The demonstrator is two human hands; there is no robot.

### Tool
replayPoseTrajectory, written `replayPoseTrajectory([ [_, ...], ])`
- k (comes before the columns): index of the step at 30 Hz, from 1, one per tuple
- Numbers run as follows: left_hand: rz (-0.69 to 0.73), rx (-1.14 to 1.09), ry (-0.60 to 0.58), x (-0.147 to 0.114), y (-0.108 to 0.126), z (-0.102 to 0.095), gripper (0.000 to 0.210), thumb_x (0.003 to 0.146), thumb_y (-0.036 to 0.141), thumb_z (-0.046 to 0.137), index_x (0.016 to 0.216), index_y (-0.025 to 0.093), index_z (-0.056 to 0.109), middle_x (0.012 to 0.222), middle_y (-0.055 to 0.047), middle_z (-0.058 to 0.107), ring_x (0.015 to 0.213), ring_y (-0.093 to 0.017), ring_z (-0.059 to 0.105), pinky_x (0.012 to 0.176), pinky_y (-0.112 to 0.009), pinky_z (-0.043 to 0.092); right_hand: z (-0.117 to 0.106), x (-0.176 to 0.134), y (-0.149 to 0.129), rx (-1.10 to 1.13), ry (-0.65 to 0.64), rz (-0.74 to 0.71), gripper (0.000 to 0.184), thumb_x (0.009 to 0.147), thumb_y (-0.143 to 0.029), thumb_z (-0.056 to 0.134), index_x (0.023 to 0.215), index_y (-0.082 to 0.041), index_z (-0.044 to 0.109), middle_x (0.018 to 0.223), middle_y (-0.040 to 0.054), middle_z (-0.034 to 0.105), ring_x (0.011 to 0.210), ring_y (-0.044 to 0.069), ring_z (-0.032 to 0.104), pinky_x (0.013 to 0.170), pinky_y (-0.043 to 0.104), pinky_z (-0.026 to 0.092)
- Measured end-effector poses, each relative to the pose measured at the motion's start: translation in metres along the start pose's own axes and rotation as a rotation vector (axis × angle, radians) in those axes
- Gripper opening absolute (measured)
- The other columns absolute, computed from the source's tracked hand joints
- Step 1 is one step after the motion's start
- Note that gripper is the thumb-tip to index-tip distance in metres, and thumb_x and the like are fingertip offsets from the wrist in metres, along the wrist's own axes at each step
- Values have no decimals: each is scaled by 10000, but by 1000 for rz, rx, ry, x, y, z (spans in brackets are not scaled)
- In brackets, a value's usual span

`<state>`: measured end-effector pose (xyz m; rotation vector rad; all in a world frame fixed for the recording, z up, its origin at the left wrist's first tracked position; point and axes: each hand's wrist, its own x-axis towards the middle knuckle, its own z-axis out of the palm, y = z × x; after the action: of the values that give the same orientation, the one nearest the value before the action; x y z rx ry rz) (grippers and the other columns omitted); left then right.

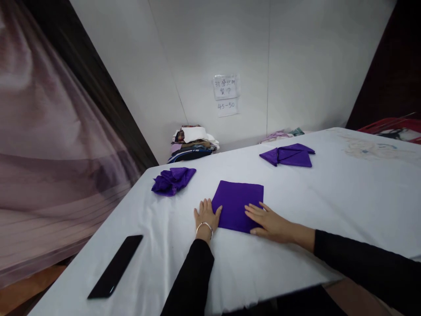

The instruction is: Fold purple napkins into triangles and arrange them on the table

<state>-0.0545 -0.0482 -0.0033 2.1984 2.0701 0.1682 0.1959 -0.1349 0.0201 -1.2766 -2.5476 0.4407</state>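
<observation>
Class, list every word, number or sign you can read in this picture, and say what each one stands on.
"折叠 … 餐巾": handwritten on the upper white paper sheet on the pale grey wall; the characters between are too blurred to read.
"45-50": handwritten on the lower white paper sheet.
No lettering is visible on the flat, four-sided purple cloth.

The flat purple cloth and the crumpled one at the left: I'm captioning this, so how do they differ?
The flat cloth lies smooth and four-sided; the crumpled cloth is bunched and irregular. The right hand rests on the flat cloth, while no hand touches the crumpled cloth. Both are purple.
</observation>
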Motion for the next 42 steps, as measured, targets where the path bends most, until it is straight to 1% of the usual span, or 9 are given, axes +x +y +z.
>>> replayPoseTrajectory([
  [5, 1, -107, 40, -2, -1, -4, 657, 852, 559, 229, 1363, 149, 265, 1417, -92, 339, 1335, -217, 197, 1086, -481, 115, -19, 44, 62, -92, 298, 361, 435, 862, -412, 407, 1197, -165, 535, 1349, 116, 431, 1265, 250, 330, 1029, 428, 228],
  [8, 5, -144, 48, -2, -2, -4, 636, 851, 550, 257, 1349, 157, 295, 1396, -93, 375, 1331, -215, 208, 1087, -472, 110, -26, 52, 95, -94, 382, 639, 321, 833, -379, 443, 959, -152, 632, 1286, 135, 486, 1252, 288, 332, 982, 412, 283],
  [10, 8, -157, 52, -1, -2, -4, 634, 849, 551, 267, 1344, 158, 302, 1396, -86, 376, 1330, -216, 209, 1088, -473, 107, -26, 54, 105, -82, 396, 718, 312, 823, -404, 446, 860, -156, 632, 1172, 143, 559, 1216, 307, 368, 937, 404, 320],
  [13, 15, -162, 65, -1, -2, -3, 626, 849, 548, 273, 1337, 157, 313, 1394, -81, 380, 1324, -218, 221, 1086, -478, 112, -19, 58, 109, -69, 397, 753, 313, 800, -447, 464, 769, -172, 610, 971, 125, 619, 1122, 307, 445, 871, 395, 351],
  [15, 20, -161, 66, -1, -2, -3, 620, 851, 545, 275, 1334, 158, 320, 1392, -82, 383, 1321, -219, 228, 1084, -478, 117, -13, 62, 109, -62, 403, 767, 315, 786, -466, 476, 728, -178, 592, 937, 117, 618, 1106, 310, 449, 869, 407, 338],
  [21, 27, -153, 55, -1, -2, -3, 609, 849, 535, 292, 1330, 162, 325, 1400, -73, 371, 1324, -216, 219, 1084, -475, 119, -3, 67, 115, -43, 429, 766, 172, 797, -326, 482, 711, -195, 554, 982, 84, 613, 1196, 281, 381, 947, 424, 254],
  [33, 38, -89, 45, 1, -5, 1, 582, 844, 492, 330, 1334, 179, 326, 1418, -62, 342, 1330, -216, 206, 1083, -482, 128, 1, 62, 117, -108, 484, 770, 122, 778, -232, 457, 709, -199, 552, 1204, 82, 540, 1220, 267, 360, 965, 433, 249],
  [38, 46, -37, 47, -2, -2, 0, 582, 860, 464, 294, 1370, 186, 268, 1442, -64, 293, 1335, -228, 192, 1075, -496, 147, 3, 61, 118, -153, 484, 752, 176, 803, -259, 429, 879, -204, 578, 1093, 80, 602, 1163, 253, 428, 947, 430, 283],
  [42, 87, 47, 121, -7, 2, -3, 527, 875, 321, 280, 1390, 228, 219, 1481, -33, 180, 1352, -219, 126, 1070, -513, 135, 3, 59, 118, -189, 479, 729, 320, 826, -248, 392, 1102, -180, 540, 1228, 113, 537, 1205, 272, 395, 979, 483, 250],
])
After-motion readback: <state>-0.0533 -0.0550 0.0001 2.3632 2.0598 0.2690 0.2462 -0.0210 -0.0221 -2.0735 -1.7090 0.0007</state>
